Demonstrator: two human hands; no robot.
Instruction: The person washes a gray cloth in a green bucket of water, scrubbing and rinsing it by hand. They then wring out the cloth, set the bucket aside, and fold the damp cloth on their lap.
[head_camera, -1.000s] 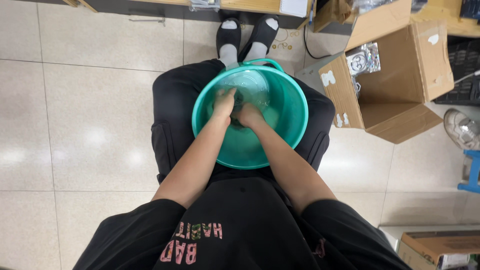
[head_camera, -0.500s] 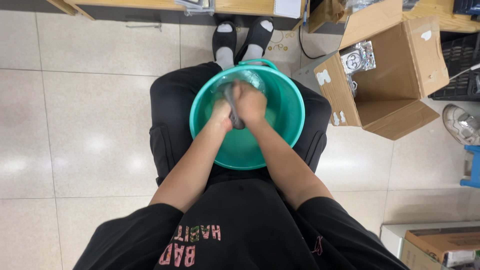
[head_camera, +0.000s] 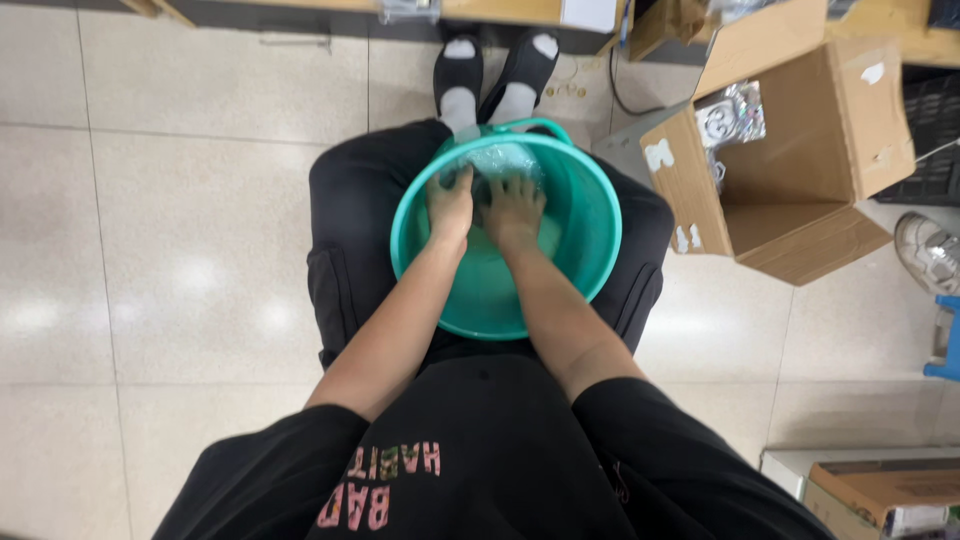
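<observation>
Both hands sit side by side inside a teal plastic basin (head_camera: 590, 215) resting on the person's lap. The left hand (head_camera: 450, 205) and the right hand (head_camera: 515, 210) press down on a dark wet cloth (head_camera: 480, 190) in foamy water (head_camera: 500, 160) at the basin's far side, fingers (head_camera: 455, 183) curled loosely over it. Open cardboard box (head_camera: 790, 150) stands near the right; bare tiled floor (head_camera: 200, 250) lies wide at left.
</observation>
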